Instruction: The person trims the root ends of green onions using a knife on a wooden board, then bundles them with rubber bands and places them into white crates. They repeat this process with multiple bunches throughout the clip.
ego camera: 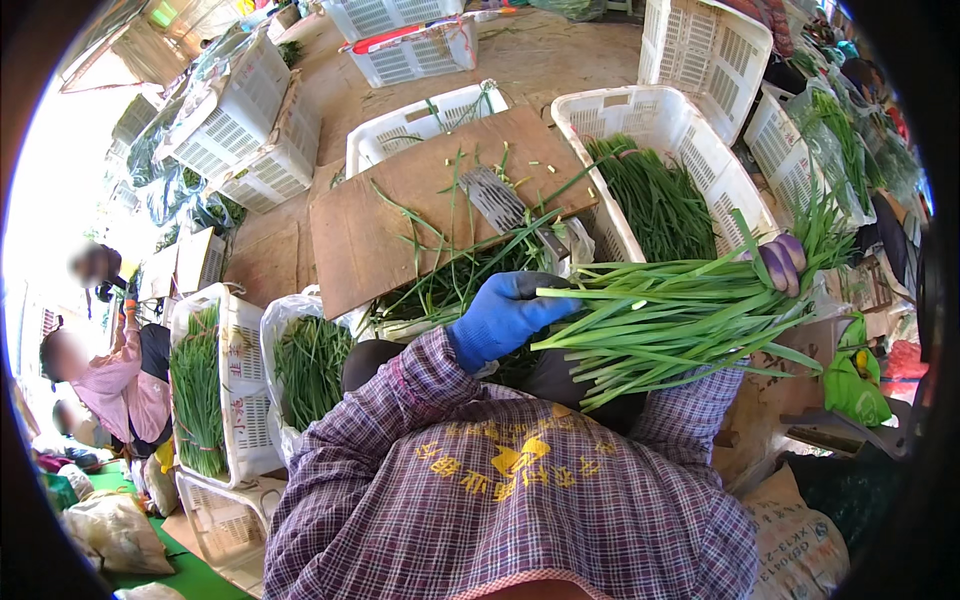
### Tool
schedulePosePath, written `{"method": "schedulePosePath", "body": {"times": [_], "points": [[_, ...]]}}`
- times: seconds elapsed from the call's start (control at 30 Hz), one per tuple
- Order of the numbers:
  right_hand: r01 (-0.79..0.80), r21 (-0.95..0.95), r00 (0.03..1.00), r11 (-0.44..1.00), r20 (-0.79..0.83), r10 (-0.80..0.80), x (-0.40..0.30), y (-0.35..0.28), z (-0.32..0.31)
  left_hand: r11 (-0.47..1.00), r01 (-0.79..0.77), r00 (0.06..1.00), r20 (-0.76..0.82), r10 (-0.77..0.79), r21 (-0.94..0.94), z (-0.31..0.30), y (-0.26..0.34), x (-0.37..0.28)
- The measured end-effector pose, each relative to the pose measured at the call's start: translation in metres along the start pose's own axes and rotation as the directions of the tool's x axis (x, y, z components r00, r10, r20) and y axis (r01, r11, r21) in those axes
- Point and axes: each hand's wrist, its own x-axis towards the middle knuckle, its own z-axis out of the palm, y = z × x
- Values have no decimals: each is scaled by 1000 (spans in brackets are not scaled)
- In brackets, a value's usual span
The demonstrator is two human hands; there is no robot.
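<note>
My right hand, in a purple glove, grips a loose bunch of garlic chives near its leafy end. The bunch lies across my lap with the pale cut stems toward the left. My left hand, in a blue glove, pinches a stem end between thumb and fingers. Beyond it, a cleaver rests on a wooden board, with its handle toward me. Loose green stalks and small cut bits are scattered on the board. More chives lie below the board's near edge.
A white plastic crate at the right holds tied chives. The board lies over another white crate. Left of me stand a chive-filled crate and a plastic-lined container. Stacked crates rise farther off. A person in pink works at far left.
</note>
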Motion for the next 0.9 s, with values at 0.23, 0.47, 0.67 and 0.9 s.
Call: {"method": "schedulePosePath", "body": {"times": [0.23,0.47,0.67,0.9], "points": [[-13,-2,1000,1000,4,13,2,7,22,999,-52,996,-76,53,5,-5,-9,-9],[-16,-43,1000,999,17,16,2,9,54,976,-163,887,-455,83,-141,-46,-22,-13],[-43,-62,999,997,30,45,5,16,72,523,-112,991,-54,126,-845,-139,-112,3],[-55,-87,998,995,37,58,4,18,89,980,-74,996,34,81,-183,-36,-7,-15]]}}
